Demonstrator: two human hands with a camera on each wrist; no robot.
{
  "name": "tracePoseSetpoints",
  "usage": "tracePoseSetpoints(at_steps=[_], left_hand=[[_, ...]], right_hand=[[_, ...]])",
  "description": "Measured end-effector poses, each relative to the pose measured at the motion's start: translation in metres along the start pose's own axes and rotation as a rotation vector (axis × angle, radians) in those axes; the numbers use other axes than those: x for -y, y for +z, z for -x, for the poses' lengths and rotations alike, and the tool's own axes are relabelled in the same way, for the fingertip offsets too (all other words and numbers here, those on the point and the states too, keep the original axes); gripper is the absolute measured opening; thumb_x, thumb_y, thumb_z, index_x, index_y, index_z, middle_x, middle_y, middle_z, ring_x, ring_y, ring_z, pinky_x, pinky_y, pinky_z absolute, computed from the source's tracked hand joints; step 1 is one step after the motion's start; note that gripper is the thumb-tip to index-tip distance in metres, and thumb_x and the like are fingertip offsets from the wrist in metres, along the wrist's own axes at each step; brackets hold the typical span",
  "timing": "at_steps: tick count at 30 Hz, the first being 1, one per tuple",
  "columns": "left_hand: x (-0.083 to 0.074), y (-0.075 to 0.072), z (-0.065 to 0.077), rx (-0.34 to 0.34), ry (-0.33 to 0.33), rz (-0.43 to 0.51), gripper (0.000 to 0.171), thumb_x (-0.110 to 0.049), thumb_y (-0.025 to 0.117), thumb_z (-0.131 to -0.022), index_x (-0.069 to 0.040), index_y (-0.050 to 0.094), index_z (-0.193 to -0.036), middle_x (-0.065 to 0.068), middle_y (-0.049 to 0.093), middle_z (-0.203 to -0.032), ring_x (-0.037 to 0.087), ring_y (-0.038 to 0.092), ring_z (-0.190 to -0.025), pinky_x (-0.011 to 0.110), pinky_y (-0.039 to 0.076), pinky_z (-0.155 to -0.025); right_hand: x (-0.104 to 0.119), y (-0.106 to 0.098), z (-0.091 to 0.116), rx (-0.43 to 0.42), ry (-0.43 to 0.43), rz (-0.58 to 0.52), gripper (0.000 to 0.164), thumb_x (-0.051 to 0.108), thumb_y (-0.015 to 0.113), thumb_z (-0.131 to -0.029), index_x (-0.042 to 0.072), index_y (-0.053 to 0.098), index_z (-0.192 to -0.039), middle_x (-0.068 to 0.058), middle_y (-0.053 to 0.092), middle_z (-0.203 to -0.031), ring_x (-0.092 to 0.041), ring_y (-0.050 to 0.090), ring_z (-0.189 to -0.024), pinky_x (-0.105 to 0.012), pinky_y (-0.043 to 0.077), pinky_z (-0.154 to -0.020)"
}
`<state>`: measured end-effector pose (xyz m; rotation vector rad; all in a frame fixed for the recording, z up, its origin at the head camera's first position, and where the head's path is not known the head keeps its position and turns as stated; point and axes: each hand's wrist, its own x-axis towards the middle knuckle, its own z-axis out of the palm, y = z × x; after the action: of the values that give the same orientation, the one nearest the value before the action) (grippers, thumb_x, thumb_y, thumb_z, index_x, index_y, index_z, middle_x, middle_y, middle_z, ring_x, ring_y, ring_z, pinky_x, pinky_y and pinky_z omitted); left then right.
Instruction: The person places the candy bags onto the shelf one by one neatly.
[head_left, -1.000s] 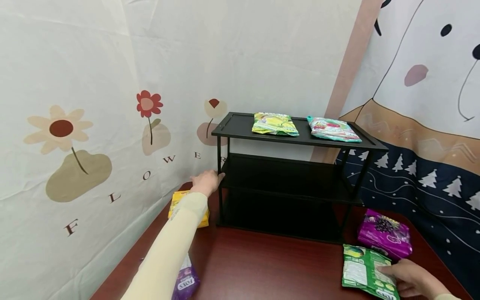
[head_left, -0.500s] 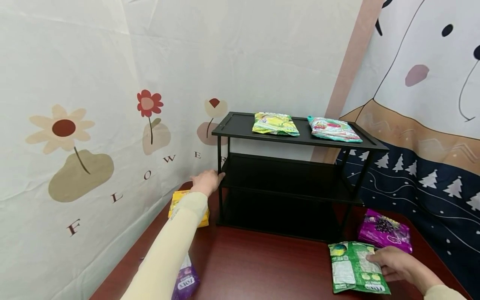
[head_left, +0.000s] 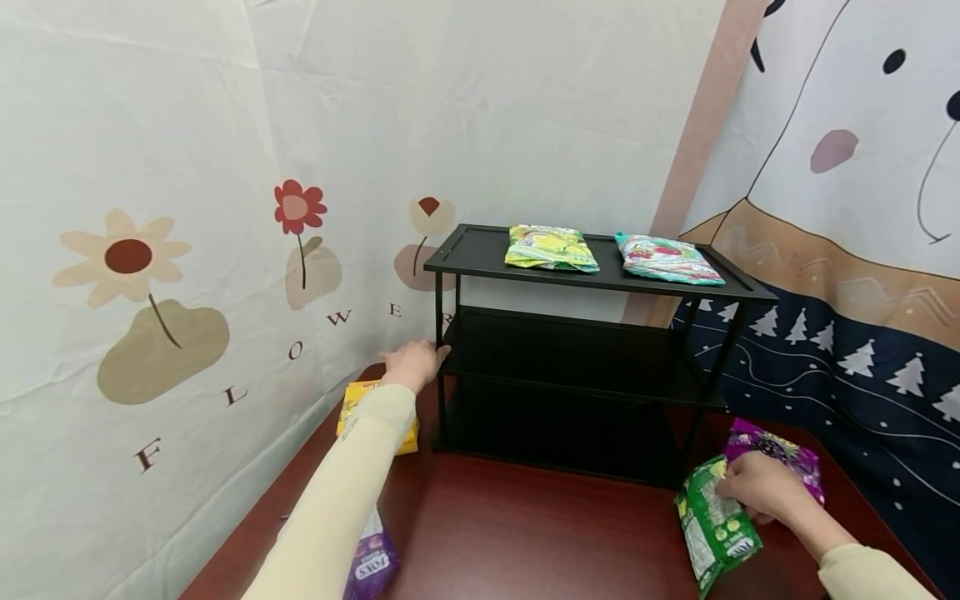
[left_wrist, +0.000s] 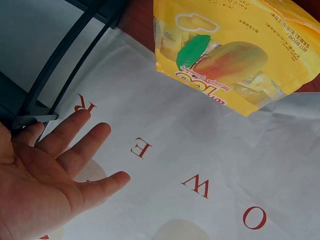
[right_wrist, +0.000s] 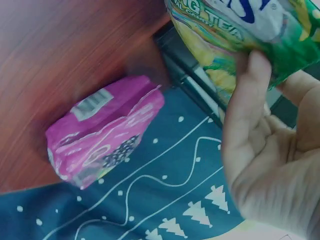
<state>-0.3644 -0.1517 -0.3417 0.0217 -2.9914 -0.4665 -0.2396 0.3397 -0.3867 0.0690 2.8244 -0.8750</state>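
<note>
My right hand (head_left: 765, 487) pinches a green candy bag (head_left: 712, 521) between thumb and fingers. The bag hangs tilted at the right of the table; in the right wrist view its printed front reads "TEA". Just behind that hand lies a purple grape candy bag (head_left: 798, 460), partly covered by it. At the black rack's (head_left: 577, 354) left front post is my left hand (head_left: 411, 364), fingers spread and straight, touching by the middle shelf. Below it rests a yellow mango candy bag (left_wrist: 225, 55), partly hidden by the forearm in the head view.
On the rack's top shelf lie a yellow-green candy bag (head_left: 551, 248) and a teal one (head_left: 667, 258). Another purple bag (head_left: 372, 562) is partly behind the left sleeve on the reddish-brown table (head_left: 540, 533). Printed cloth walls (head_left: 360, 100) stand behind and beside the table.
My right hand has moved left and away with the green bag, which has turned from lying flat-on to hanging tilted, now overlapping the purple grape bag. My left hand has stayed at the post.
</note>
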Motion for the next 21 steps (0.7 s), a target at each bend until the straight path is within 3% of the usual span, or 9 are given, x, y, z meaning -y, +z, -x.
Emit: tracePoseSetpoints(at_steps=[2,4,8,13,17,21], left_hand=[[0.0,0.001,0.0,-0.002,-0.001,0.001,0.05,-0.043,0.038,-0.107,-0.007,0.066,-0.126,0.023,0.062,-0.129,0.047,0.054,-0.12,0.077,0.021,-0.102],[0.001,0.001,-0.001,-0.004,0.002,0.003,0.049,-0.043,0.038,-0.107,-0.008,0.067,-0.125,0.023,0.062,-0.128,0.047,0.055,-0.12,0.077,0.021,-0.102],[0.001,0.0,0.0,-0.005,-0.001,-0.001,0.049,-0.043,0.038,-0.107,-0.007,0.068,-0.123,0.023,0.063,-0.126,0.047,0.055,-0.119,0.077,0.022,-0.101],[0.0,0.001,-0.001,0.004,-0.005,-0.005,0.05,-0.044,0.037,-0.107,-0.007,0.068,-0.121,0.023,0.063,-0.125,0.047,0.055,-0.119,0.076,0.023,-0.102],[0.0,0.002,-0.002,0.004,-0.006,-0.006,0.051,-0.045,0.036,-0.107,-0.007,0.067,-0.122,0.023,0.063,-0.126,0.047,0.055,-0.119,0.076,0.022,-0.103],[0.001,0.002,-0.003,0.001,0.002,-0.006,0.05,-0.044,0.037,-0.107,-0.006,0.068,-0.121,0.023,0.063,-0.125,0.047,0.055,-0.119,0.077,0.021,-0.102]], right_hand=[[0.005,0.001,0.0,0.038,-0.018,-0.07,0.024,0.018,0.065,-0.093,0.001,0.063,-0.076,-0.001,0.059,-0.067,-0.017,0.06,-0.057,-0.036,0.054,-0.055],[0.009,0.001,0.0,0.08,-0.034,-0.16,0.03,0.024,0.06,-0.098,-0.005,0.069,-0.096,-0.006,0.068,-0.08,-0.021,0.066,-0.067,-0.04,0.057,-0.062],[0.014,0.0,0.001,0.119,-0.036,-0.246,0.043,0.029,0.054,-0.103,-0.011,0.065,-0.115,-0.013,0.072,-0.094,-0.025,0.069,-0.078,-0.044,0.058,-0.07],[0.012,0.006,-0.004,0.128,-0.035,-0.203,0.041,0.024,0.055,-0.102,-0.014,0.06,-0.12,-0.017,0.071,-0.098,-0.03,0.07,-0.084,-0.05,0.057,-0.074],[0.008,0.016,-0.006,0.115,-0.066,-0.144,0.033,0.018,0.059,-0.1,-0.01,0.063,-0.116,-0.016,0.071,-0.098,-0.029,0.069,-0.081,-0.048,0.056,-0.07],[0.006,0.027,-0.006,0.106,-0.158,-0.065,0.026,0.013,0.066,-0.095,-0.006,0.067,-0.112,-0.013,0.07,-0.098,-0.027,0.068,-0.078,-0.044,0.056,-0.066]])
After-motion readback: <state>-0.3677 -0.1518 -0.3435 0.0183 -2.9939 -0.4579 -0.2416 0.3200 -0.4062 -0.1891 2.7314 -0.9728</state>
